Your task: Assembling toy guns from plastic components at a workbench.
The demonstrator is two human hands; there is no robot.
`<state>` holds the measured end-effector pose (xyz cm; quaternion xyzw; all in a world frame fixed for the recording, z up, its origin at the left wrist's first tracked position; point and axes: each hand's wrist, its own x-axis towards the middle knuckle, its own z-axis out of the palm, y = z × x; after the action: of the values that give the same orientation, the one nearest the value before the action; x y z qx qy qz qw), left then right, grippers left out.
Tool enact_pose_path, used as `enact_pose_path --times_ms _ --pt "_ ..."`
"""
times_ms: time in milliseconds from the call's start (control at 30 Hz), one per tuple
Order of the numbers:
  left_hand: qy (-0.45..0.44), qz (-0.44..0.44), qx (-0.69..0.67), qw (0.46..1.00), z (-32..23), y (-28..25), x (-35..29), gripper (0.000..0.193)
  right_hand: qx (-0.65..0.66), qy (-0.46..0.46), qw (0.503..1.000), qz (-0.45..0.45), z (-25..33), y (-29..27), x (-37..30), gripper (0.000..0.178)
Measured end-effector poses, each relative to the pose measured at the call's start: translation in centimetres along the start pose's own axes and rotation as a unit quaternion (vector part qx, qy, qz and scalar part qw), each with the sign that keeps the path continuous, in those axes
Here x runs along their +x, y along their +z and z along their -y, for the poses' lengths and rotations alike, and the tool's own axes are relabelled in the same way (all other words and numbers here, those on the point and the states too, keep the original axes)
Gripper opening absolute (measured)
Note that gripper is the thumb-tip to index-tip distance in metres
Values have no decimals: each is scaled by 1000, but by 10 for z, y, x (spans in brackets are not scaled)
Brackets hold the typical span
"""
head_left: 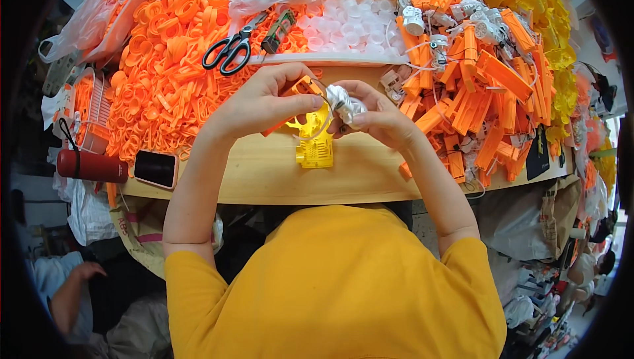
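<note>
My left hand (281, 101) is closed on an orange plastic case (304, 86), long and narrow, tilted over the table. A white motor unit (345, 104) sits between the thumb and fingers of my right hand (380, 113). Thin wire (323, 128) loops down between the two parts. Just under them, a translucent yellow plastic shell (316, 149) with slots lies on the wooden table (277, 177). My fingertips partly cover both held parts.
Small orange parts (155, 95) heap up on the left, beside a phone (156, 169) and red bottle (92, 165). Black scissors (231, 50) lie near white caps (350, 22). Wired orange cases (472, 95) pile on the right; yellow shells (528, 9) lie behind. Another person's arm (69, 296) shows lower left.
</note>
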<state>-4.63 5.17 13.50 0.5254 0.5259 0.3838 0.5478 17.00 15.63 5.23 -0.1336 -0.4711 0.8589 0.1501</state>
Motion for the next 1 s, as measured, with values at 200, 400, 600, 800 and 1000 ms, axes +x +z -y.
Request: enact_pose_path --times_ms 200,400,600,800,1000 --pt "32 -22 98 994 10 11 -12 19 -105 58 992 -29 -4 6 -1 47" --pt "176 -131 399 891 25 8 -24 23 -202 89 975 -22 -11 18 -5 47" --pt "74 -180 395 898 52 8 -39 25 -188 19 973 -133 -20 15 -5 37" --pt "-5 -223 240 945 93 40 -44 29 -31 -78 982 -170 -36 25 2 32" --pt "-49 -220 133 965 107 54 -45 29 9 -60 977 -203 -46 35 6 29"
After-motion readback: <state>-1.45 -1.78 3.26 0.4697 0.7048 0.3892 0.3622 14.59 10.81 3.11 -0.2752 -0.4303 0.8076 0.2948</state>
